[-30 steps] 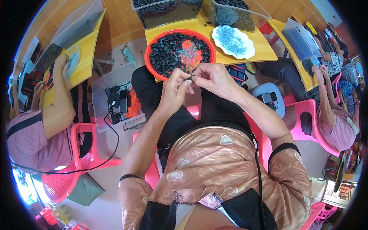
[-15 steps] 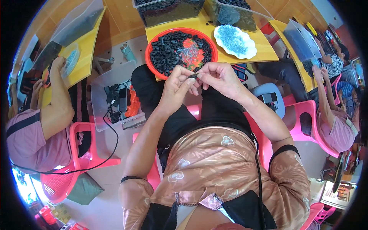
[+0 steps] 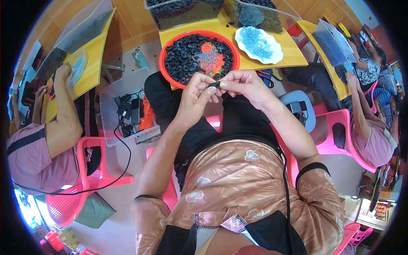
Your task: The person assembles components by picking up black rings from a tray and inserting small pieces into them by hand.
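My left hand (image 3: pixel 196 97) and my right hand (image 3: pixel 243 88) meet above my lap, at the near rim of a red round tray (image 3: pixel 162 63). Between both sets of fingertips is a small black part (image 3: pixel 215 84), mostly covered by the fingers. Its exact shape cannot be made out. Many small black ring-like pieces (image 3: pixel 180 59) fill the left and outer side of the tray. Tiny pale beads or pins (image 3: pixel 209 60) lie scattered on its patterned red bottom. To the right, a white scalloped plate (image 3: pixel 276 54) carries a heap of tiny bluish clear pieces (image 3: pixel 256 42).
Clear plastic bins (image 3: pixel 187 16) of black pieces stand at the back of the yellow table (image 3: pixel 293 55). A plastic box (image 3: pixel 111 127) with cables and a blue-grey stool (image 3: pixel 304 108) flank my legs. Co-workers sit left (image 3: pixel 40 157) and right (image 3: pixel 369 140) on pink chairs.
Both hands stay together at the tray's near rim, with the right fingers shifted slightly around the small black part. The whole view has moved a little to the left.
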`<state>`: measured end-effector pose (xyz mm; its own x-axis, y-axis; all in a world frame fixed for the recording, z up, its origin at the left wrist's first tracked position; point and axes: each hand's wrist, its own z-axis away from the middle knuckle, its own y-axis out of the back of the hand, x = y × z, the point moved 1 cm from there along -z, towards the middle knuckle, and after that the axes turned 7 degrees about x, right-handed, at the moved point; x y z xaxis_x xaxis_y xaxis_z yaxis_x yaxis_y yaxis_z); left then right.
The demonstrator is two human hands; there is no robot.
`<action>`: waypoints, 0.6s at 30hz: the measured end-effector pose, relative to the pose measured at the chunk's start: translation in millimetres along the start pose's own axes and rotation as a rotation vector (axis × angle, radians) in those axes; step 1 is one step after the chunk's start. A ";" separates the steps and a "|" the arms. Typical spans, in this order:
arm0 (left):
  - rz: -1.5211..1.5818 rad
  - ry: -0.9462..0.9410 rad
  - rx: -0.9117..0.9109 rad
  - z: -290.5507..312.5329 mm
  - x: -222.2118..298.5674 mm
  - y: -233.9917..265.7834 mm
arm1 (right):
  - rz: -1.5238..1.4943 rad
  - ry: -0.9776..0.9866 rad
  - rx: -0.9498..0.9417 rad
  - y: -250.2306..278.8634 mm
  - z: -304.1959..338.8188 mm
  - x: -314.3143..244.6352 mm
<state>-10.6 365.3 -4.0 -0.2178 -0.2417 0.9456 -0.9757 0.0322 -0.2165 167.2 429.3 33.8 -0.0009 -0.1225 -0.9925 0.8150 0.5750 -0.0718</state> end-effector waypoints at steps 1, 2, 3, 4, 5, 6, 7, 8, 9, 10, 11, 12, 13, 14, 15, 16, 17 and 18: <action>0.009 -0.001 -0.003 0.0 0.0 -1.1 | -0.056 -0.077 -0.044 4.4 -2.2 -0.8; 0.018 -0.010 -0.003 -0.1 0.3 -1.9 | -0.109 -0.160 -0.078 7.2 -3.9 -0.6; 0.013 -0.010 0.000 -0.2 0.4 -2.6 | -0.167 -0.199 -0.088 7.8 -3.4 1.1; 0.009 -0.015 0.003 -0.4 0.7 -3.3 | -0.227 -0.225 -0.108 7.2 -3.5 2.7; 0.001 -0.017 0.007 -0.2 1.2 -3.4 | -0.287 -0.252 -0.128 6.4 -3.3 4.3; 0.024 -0.011 0.010 0.0 1.8 -3.3 | -0.347 -0.279 -0.148 5.0 -3.1 6.0; 0.045 -0.003 0.011 0.3 2.5 -3.4 | -0.365 -0.287 -0.163 3.8 -3.0 7.5; 0.063 0.014 0.013 0.5 3.1 -3.5 | -0.383 -0.294 -0.177 3.0 -3.0 8.5; 0.065 0.011 0.024 0.7 3.9 -3.6 | -0.408 -0.298 -0.188 2.3 -3.4 9.2; 0.064 0.015 0.036 1.1 4.6 -3.7 | -0.406 -0.291 -0.184 1.7 -4.0 9.8; 0.068 0.015 0.049 1.5 5.5 -3.6 | -0.411 -0.281 -0.180 0.9 -5.0 10.2; 0.070 0.019 0.069 1.6 6.1 -3.5 | -0.416 -0.271 -0.176 -0.1 -5.7 10.5; 0.077 0.017 0.089 1.9 6.7 -3.3 | -0.399 -0.260 -0.176 -1.2 -6.3 10.7; 0.084 0.015 0.108 2.0 7.2 -2.8 | -0.381 -0.249 -0.175 -2.9 -6.6 11.0; 0.071 0.011 0.126 1.7 7.5 -1.8 | -0.359 -0.242 -0.168 -4.6 -6.9 11.3; 0.057 0.007 0.144 1.4 7.7 -0.5 | -0.325 -0.217 -0.200 -7.1 -6.7 11.5; 0.040 -0.003 0.166 1.1 7.5 0.6 | -0.288 -0.197 -0.224 -10.3 -6.4 12.1; 0.041 -0.010 0.162 0.6 6.9 1.1 | -0.250 -0.178 -0.237 -13.3 -6.1 12.7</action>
<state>-13.1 363.0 2.1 -0.2566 -0.2529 0.9328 -0.9495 -0.1145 -0.2922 152.8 425.0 21.6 -0.0648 -0.4089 -0.9103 0.6456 0.6784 -0.3507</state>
